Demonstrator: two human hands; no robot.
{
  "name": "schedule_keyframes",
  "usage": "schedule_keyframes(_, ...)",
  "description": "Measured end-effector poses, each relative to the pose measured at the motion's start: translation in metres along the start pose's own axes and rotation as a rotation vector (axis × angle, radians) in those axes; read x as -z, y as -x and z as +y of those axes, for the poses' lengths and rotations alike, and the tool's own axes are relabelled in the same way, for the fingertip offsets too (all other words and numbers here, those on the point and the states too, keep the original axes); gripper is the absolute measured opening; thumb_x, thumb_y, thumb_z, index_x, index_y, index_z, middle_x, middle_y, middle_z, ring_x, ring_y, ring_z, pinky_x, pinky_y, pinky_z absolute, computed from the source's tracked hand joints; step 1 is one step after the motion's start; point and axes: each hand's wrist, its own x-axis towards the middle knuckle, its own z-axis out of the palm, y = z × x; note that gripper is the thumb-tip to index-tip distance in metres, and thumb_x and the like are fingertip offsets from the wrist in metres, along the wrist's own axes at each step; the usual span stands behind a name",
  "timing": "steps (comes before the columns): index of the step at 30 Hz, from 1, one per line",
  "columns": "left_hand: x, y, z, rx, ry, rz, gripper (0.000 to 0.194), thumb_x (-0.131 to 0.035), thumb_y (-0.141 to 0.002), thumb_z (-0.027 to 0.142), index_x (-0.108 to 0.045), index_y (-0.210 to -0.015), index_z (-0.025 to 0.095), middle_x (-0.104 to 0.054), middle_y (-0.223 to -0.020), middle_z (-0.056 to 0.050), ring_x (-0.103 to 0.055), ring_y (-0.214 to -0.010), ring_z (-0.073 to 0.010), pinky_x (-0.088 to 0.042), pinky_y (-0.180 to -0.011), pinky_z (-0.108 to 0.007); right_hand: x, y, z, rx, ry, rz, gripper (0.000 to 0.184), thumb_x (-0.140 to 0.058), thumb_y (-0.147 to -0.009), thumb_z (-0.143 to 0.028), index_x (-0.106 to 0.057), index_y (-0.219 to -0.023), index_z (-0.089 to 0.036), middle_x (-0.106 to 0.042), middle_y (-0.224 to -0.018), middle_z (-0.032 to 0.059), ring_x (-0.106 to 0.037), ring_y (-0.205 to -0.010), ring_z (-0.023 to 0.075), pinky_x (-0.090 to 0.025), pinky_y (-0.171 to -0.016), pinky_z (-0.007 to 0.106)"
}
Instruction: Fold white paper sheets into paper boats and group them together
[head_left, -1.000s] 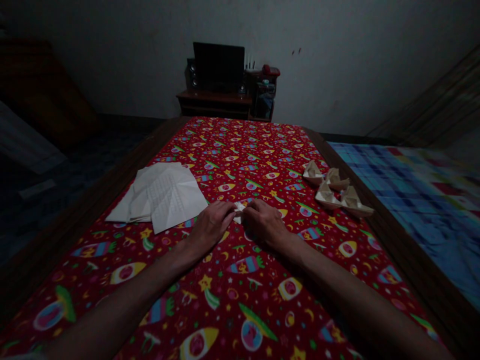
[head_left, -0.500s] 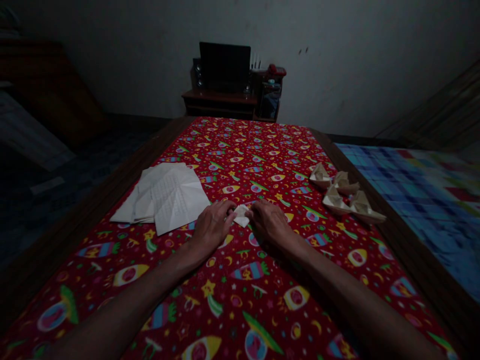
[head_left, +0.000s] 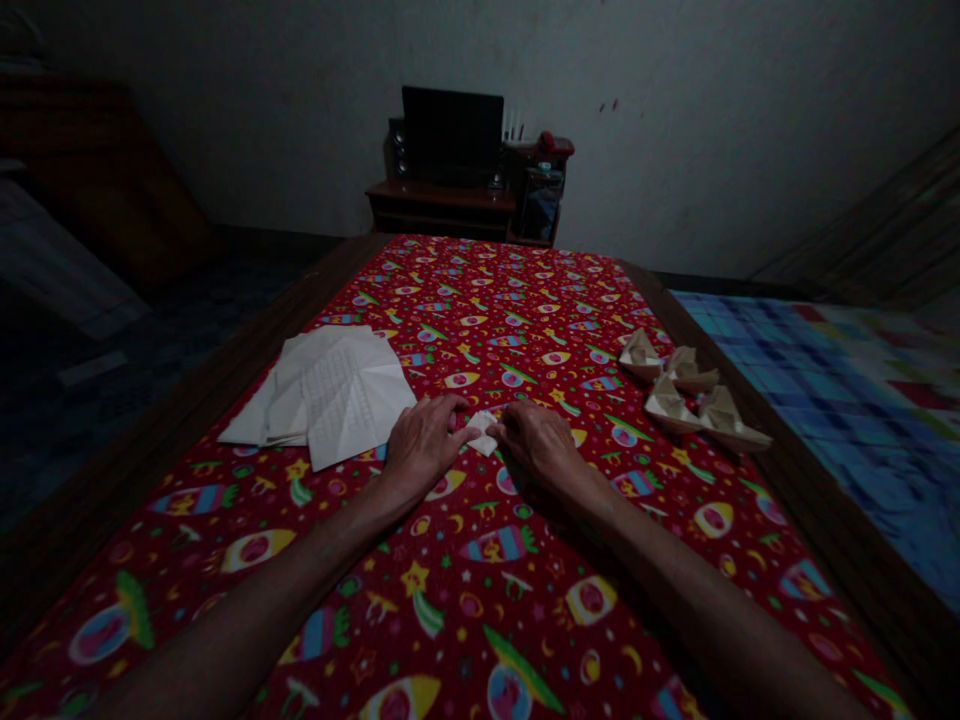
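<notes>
A small piece of folded white paper (head_left: pixel 484 432) lies on the red patterned cloth (head_left: pixel 491 590) in front of me, between my two hands. My left hand (head_left: pixel 427 437) rests at its left side, the thumb touching the paper and the forefinger held apart from the thumb. On the other side, my right hand (head_left: pixel 540 437) pinches the paper's right edge between thumb and fingers; its fingertips are partly hidden. Beside my left hand is a stack of creased paper sheets (head_left: pixel 352 395), the top one bearing rows of writing.
Several folded paper boats (head_left: pixel 671 405) stand in a cluster near the table's right side. The table's dark wooden border (head_left: pixel 757 430) runs along the cloth. Beyond the far end, a black screen (head_left: pixel 452 133) stands on a low cabinet (head_left: pixel 442 208). A checked blue cover (head_left: pixel 757 370) lies to the right.
My left hand has shifted slightly left, and its thumb and forefinger have spread apart, with the thumb against the paper. My right hand stays at the paper's right edge.
</notes>
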Motion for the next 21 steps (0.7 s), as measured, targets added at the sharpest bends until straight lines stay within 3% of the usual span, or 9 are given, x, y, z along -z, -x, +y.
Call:
schedule_keyframes(11,0.000,-0.001,-0.016,-0.019,-0.039,-0.014,0.034,-0.061,-0.079,0.033,-0.055,-0.110,0.022,-0.063,-0.097,-0.004,-0.055,-0.092,-0.0228,-0.041,-0.077,-0.032,0.004,0.003,0.005,-0.076,0.010,0.022,0.020,-0.052,-0.087,-0.035,-0.061,-0.081,-0.019,-0.064,-0.079,0.0047,-0.055,-0.070,0.0162,-0.030,-0.058,0.024)
schedule_keyframes(16,-0.002,0.004,-0.017,-0.082,-0.013,0.025,0.024,-0.047,-0.088,0.031,-0.059,-0.107,0.022,-0.062,-0.097,-0.004,-0.054,-0.092,-0.0218,-0.040,-0.078,-0.033,-0.008,0.007,0.015,-0.004,-0.194,0.115,0.009,-0.057,-0.084,-0.028,-0.062,-0.087,-0.021,-0.063,-0.081,0.0009,-0.055,-0.072,0.0138,-0.035,-0.061,0.022)
schedule_keyframes(21,0.001,0.003,-0.009,-0.080,0.058,0.029,0.029,-0.038,-0.092,0.035,-0.063,-0.090,0.020,-0.063,-0.089,-0.004,-0.055,-0.086,-0.0194,-0.041,-0.079,-0.031,-0.012,0.011,0.017,0.085,-0.322,0.155,0.009,-0.056,-0.083,-0.022,-0.064,-0.086,-0.021,-0.061,-0.080,0.0014,-0.055,-0.070,0.0132,-0.037,-0.063,0.022)
